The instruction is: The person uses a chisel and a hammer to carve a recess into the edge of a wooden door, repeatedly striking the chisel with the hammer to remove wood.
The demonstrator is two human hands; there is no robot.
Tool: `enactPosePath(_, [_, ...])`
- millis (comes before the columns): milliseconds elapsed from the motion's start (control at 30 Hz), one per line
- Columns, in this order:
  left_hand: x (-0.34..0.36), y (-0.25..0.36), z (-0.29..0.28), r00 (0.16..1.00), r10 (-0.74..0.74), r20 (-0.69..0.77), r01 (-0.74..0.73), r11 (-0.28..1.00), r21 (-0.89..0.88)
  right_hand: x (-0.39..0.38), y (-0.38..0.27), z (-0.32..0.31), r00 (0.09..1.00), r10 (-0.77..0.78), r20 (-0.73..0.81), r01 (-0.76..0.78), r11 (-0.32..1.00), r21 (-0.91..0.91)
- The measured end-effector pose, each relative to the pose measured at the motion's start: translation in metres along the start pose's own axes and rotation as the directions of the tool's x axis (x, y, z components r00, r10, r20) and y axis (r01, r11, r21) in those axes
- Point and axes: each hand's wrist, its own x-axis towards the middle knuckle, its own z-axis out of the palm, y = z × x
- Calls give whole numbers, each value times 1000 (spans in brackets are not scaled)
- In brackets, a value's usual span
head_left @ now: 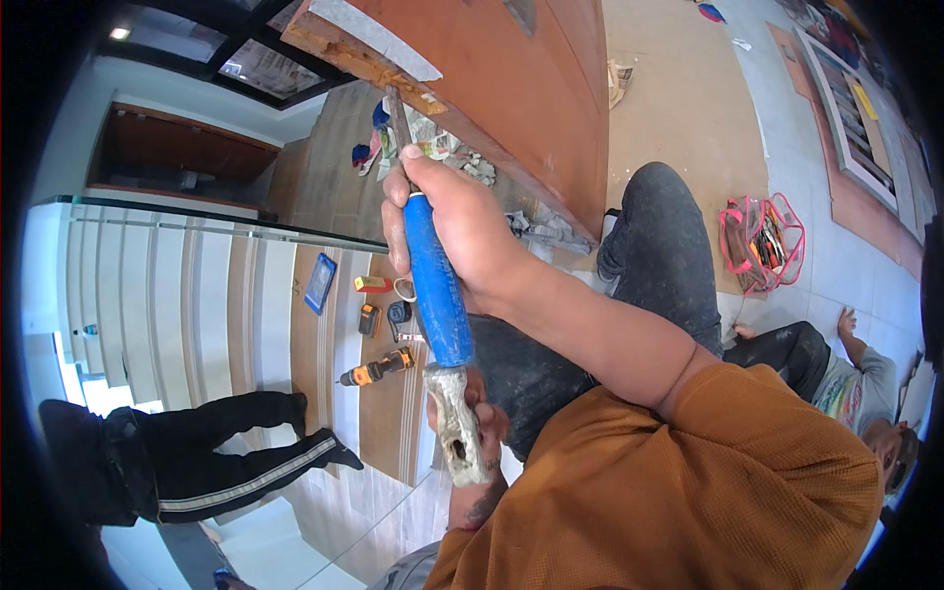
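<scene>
My right hand (pixel 457 216) is wrapped around the neck of a chisel (pixel 440 285) with a scuffed blue handle. Its narrow metal blade rests at the chipped edge of a reddish-brown wooden door (pixel 531 93), where lighter raw wood shows next to a pale strip. At the handle's butt end is a worn, whitish hammer head (pixel 455 423), apparently touching it. My left hand (pixel 489 418) is closed behind that head; the hammer's handle and most of these fingers are hidden.
On wooden steps to the left lie a yellow-black drill (pixel 379 367), a tape measure (pixel 398 313) and a blue-cased tablet (pixel 320 283). A clear pink-trimmed tool bag (pixel 762 244) sits right. One person's legs (pixel 226 452) stand left; another person (pixel 860 379) sits far right. Crumpled paper (pixel 546 234) lies below the door.
</scene>
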Motion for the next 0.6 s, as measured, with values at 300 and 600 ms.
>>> enactPosePath(300, [-14,11,-11,996,87,-8,-87,990,-107,-2,3,-2,999,-32,15,32,999,-40])
enactPosePath(600, [11,-11,6,992,122,-24,-124,949,-289,6,8,-1,998,-58,-2,58,997,-48])
